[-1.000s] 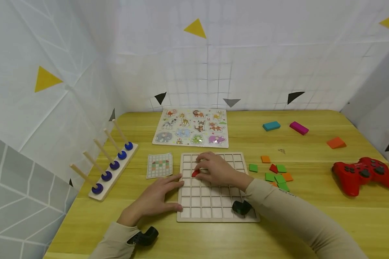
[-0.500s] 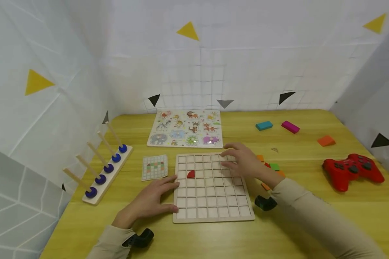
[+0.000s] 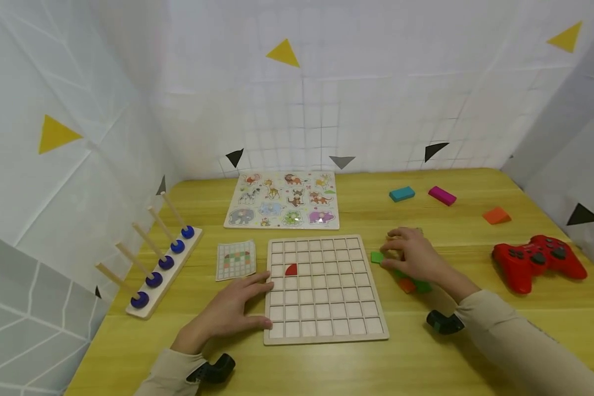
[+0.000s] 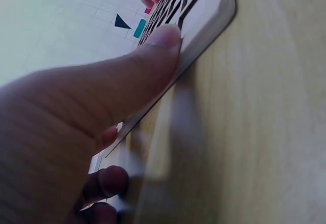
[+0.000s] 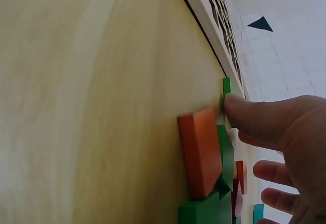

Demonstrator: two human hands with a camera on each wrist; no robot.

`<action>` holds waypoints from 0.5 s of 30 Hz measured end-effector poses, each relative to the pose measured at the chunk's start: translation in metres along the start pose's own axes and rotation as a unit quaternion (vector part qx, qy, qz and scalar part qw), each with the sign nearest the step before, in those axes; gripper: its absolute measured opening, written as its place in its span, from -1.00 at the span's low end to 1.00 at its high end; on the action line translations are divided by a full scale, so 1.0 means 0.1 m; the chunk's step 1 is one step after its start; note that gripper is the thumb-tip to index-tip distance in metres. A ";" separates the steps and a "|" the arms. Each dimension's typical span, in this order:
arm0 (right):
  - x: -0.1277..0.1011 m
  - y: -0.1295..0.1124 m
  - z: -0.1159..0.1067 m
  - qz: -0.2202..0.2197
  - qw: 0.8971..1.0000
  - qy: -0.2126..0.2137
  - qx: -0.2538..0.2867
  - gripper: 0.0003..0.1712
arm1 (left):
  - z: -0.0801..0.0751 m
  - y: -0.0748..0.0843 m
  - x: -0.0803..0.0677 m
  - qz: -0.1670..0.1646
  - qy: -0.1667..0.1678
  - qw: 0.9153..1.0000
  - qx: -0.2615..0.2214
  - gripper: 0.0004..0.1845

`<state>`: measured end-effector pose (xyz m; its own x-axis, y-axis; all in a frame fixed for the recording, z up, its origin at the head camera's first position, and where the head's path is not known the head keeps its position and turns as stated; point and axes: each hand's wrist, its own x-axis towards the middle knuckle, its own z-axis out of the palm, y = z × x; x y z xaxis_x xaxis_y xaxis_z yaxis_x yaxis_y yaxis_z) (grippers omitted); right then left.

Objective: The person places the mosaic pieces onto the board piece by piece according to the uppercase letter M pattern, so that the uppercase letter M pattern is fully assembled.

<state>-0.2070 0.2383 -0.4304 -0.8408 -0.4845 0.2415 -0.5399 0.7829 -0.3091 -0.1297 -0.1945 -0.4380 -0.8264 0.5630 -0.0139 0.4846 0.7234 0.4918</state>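
Note:
A wooden grid board lies in front of me, with a red quarter-circle tile in one of its left cells. My left hand rests at the board's left edge, fingers extended; in the left wrist view the thumb presses on the rim. Right of the board, my right hand hovers over a loose pile of tiles. Its thumb touches or nearly touches a green square tile, and the fingers are spread. An orange tile and more green tiles lie below, partly hidden by the hand in the head view.
A pattern card lies left of the board, an animal puzzle behind it. A peg stand with blue beads is at left. At right are a teal block, magenta block, orange wedge and red game controller.
My right hand has let go of the red quarter-circle tile in the board and moved right to the loose tiles. My left hand has stayed at the board's edge.

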 end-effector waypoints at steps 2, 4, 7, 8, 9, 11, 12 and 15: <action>-0.01 -0.01 0.01 0.000 1.000 0.001 0.000 -0.72 | 0.01 0.01 0.00 -0.001 0.000 1.000 -0.002 -0.20; -0.01 -0.02 0.02 -0.002 1.000 0.002 -0.003 -0.73 | 0.01 0.01 0.00 -0.002 -0.001 1.000 -0.002 -0.20; 0.00 -0.03 0.02 0.001 1.000 0.011 -0.004 -0.75 | 0.02 0.03 0.00 -0.003 0.001 1.000 0.002 -0.20; 0.01 -0.04 0.02 0.002 1.000 0.018 -0.002 -0.75 | 0.02 0.03 0.00 -0.003 0.001 1.000 0.005 -0.20; 0.02 -0.05 0.02 0.004 1.000 0.025 0.002 -0.75 | 0.02 0.03 0.01 -0.004 0.001 1.000 0.009 -0.20; 0.06 -0.10 0.01 0.004 0.999 0.033 0.012 -0.76 | 0.02 0.04 0.03 -0.003 0.002 1.000 0.018 -0.20; 0.10 -0.13 0.01 0.001 0.999 0.034 0.022 -0.76 | 0.02 0.05 0.04 -0.003 0.002 1.000 0.023 -0.20; 0.22 -0.31 0.04 -0.021 0.999 0.025 0.040 -0.78 | 0.02 0.06 0.06 -0.006 0.000 0.999 0.033 -0.20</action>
<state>-0.2091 0.2022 -0.4190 -0.8152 -0.4946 0.3014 -0.5780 0.7276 -0.3694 -0.1310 -0.1862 -0.4374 -0.8323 0.5539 -0.0201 0.4920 0.7551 0.4333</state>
